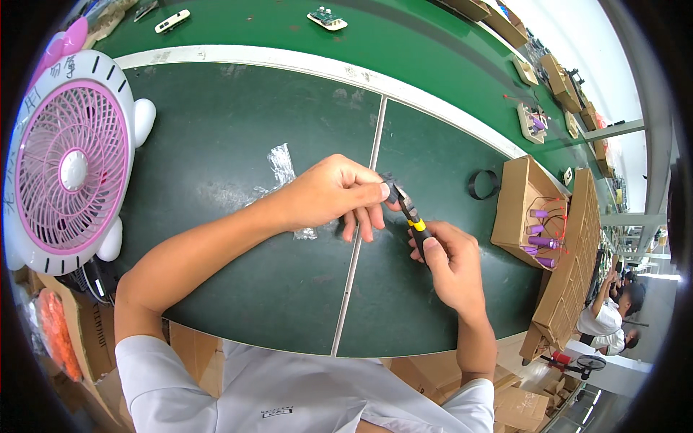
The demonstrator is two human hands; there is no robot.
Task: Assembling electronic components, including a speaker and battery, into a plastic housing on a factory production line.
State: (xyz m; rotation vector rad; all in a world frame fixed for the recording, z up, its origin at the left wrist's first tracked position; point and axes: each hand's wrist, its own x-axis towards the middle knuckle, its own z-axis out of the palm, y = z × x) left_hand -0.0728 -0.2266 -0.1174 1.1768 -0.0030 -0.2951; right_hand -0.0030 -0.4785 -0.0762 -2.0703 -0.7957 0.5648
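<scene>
Over the middle of the dark green table [238, 115], my left hand [339, 191] pinches a small dark piece [390, 186] between thumb and fingers; its exact kind is too small to make out. My right hand [455, 263] is wrapped round the black and yellow handles of a pair of pliers [415, 220]. The jaws of the pliers meet the dark piece at my left fingertips. Crumpled clear plastic [281, 164] lies on the table beyond and under my left forearm.
A pink and white fan [76, 169] stands at the left. On the right, a cardboard box [512, 198] holds several purple cylindrical cells with wires, near a black ring [483, 185]. Beyond the white edge strip, a green surface [404, 43] carries small assemblies. Co-workers [610, 317] are far right.
</scene>
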